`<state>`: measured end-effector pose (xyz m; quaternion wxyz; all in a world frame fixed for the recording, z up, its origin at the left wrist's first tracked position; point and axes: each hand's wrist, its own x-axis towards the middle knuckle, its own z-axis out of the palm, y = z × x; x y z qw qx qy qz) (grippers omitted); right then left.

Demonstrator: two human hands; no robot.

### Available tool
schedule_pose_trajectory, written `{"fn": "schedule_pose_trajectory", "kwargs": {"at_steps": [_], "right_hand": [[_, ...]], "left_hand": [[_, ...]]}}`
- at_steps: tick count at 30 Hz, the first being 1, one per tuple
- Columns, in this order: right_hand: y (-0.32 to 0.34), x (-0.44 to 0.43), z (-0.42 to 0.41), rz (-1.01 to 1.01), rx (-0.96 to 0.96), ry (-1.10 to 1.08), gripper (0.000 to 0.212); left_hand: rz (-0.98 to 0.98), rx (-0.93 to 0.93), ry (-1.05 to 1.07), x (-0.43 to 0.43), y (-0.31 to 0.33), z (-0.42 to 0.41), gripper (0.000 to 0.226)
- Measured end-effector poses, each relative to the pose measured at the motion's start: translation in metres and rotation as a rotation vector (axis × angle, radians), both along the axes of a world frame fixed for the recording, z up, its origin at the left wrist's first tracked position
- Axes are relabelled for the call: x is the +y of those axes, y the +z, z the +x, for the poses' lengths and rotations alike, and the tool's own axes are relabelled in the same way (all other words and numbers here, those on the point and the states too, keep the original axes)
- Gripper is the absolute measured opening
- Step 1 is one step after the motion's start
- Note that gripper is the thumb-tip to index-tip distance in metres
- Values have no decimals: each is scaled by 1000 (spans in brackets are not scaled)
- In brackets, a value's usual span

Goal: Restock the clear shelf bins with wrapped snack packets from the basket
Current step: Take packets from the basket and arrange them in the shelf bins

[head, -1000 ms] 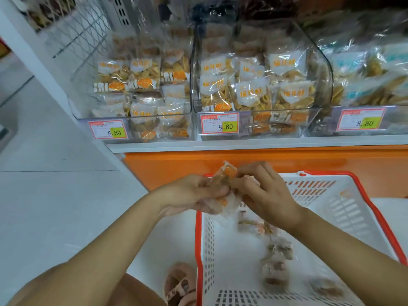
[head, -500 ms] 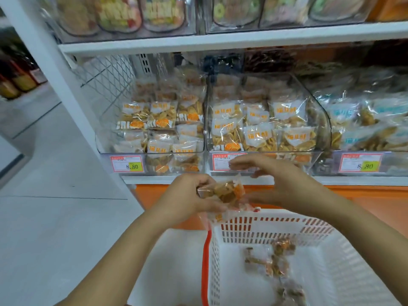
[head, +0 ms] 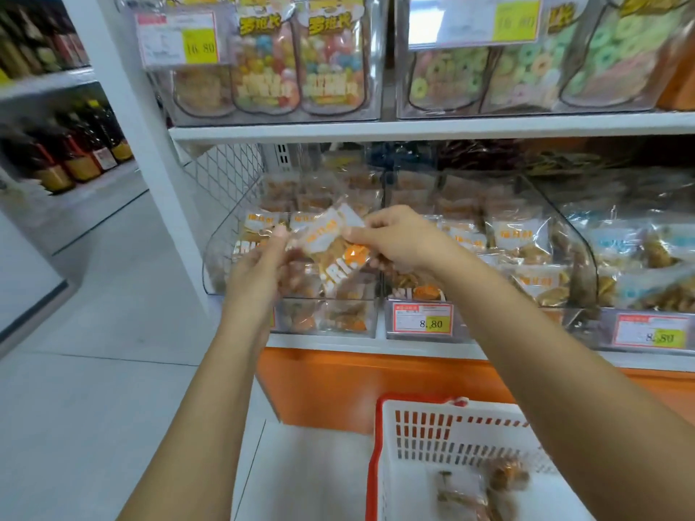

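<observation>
1. We hold the clear-wrapped, orange-and-white printed snack packet (head: 331,244) in front of the leftmost clear plastic shelf bin (head: 222,250), left hand (head: 259,268) and right hand (head: 400,240) each with a pinching grip on an edge.
2. The slick film may slip from such light pinches and drop to the floor (head: 94,332).
3. Released too soon, it may fall short of the bin's front wall.

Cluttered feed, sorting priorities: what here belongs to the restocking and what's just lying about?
Job: clear-wrapped orange-and-white snack packet, pinched by left hand and right hand; clear plastic shelf bin; white slotted basket with red rim.
Bystanders: dark glass bottles; jar-shaped bags of coloured candy.
</observation>
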<state>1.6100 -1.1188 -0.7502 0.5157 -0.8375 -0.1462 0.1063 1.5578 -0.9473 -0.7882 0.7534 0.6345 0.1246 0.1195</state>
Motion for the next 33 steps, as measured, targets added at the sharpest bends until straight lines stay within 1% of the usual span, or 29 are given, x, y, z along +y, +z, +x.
{"fn": "schedule_pose_trajectory", "kwargs": {"at_steps": [1,2,4,5,7,9,11,13,14,16,18,20,22,23,24,25,27,28,29,30,31,32,33], "right_hand": [[-3,5,9,74,18,-77,28],[-7,8,16,100,15,-126,29],[-15,11,21,93,-15,-167,34],[-17,11,20,74,-44,-176,33],[-19,6,13,12,-161,-227,23],[-20,-1,3,-31,-309,-287,16],[-24,-11,-4,-28,-389,-305,14],[-31,-26,-15,-32,-369,-289,14],[-37,-36,-22,-44,-372,-280,19],[-54,-57,-43,-64,-434,-270,26],[-79,-75,-71,-121,-505,-227,29],[-111,-91,-96,-237,-508,-168,32],[-154,-109,-112,-370,-437,-129,33],[-176,-117,-117,-442,-356,-109,33],[-201,-125,-120,-515,-252,-94,31],[-227,-132,-123,-581,-162,-89,25],[-275,-142,-126,-646,-20,-108,14],[-297,-145,-128,-677,55,-124,8],[-316,-147,-130,-722,149,-123,7],[-334,-147,-132,-745,229,-127,24],[-354,-147,-133,-754,296,-111,45],[-369,-146,-134,-771,323,-105,63],[-383,-144,-133,-806,330,-92,75]], "left_hand": [[-26,33,-76,-1,-3,7,27],[-36,53,-146,-4,-7,14,26],[10,64,-193,-10,-13,30,18],[34,65,-175,-11,-15,38,13],[36,71,-123,-10,-17,51,7],[28,60,-51,-10,-19,62,11],[85,71,23,-12,-23,72,19],[207,95,23,-15,-29,80,15],[290,97,5,-17,-32,83,12],[528,79,-2,-20,-37,88,11],[775,46,55,-23,-42,89,21],[955,-4,136,-27,-44,84,28],[1096,-104,257,-37,-41,70,30],[1123,-193,288,-44,-38,60,26],[1124,-285,268,-52,-36,46,24],[1129,-353,207,-60,-36,31,28],[1177,-446,27,-78,-40,-1,41],[1185,-463,-85,-88,-46,-16,44],[1184,-437,-207,-95,-57,-28,47],[1204,-353,-350,-102,-69,-38,48],[1249,-231,-501,-106,-83,-46,47],[1306,-100,-638,-108,-97,-52,43],[1362,-6,-741,-106,-113,-57,36]]}}
